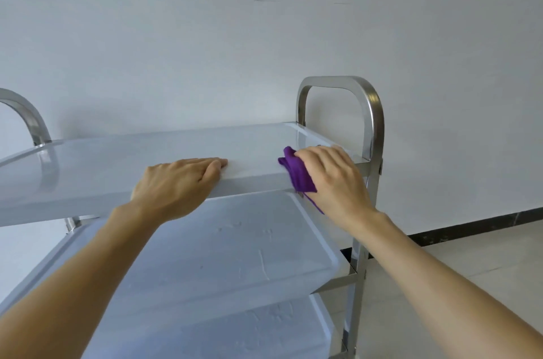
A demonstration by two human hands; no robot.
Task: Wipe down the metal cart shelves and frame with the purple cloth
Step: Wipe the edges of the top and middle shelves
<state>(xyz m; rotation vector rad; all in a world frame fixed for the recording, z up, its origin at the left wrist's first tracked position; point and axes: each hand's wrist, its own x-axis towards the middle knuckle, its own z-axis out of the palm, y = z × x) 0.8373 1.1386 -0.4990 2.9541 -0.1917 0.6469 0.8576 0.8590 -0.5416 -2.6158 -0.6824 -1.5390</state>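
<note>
left hand (179,182) flat and relaxed on top shelf (117,158) front edge, steadying cart; right hand (332,176) clutching purple cloth (296,173) against front right corner, wiping there.

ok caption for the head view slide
Right hand wipes the cart's top shelf edge with purple cloth; left hand steadies it.

The metal cart (370,135) stands against a pale wall, with three white tray shelves stacked between steel posts and looped end handles. The purple cloth (296,172) lies bunched over the top shelf's (117,164) front right edge.
</note>
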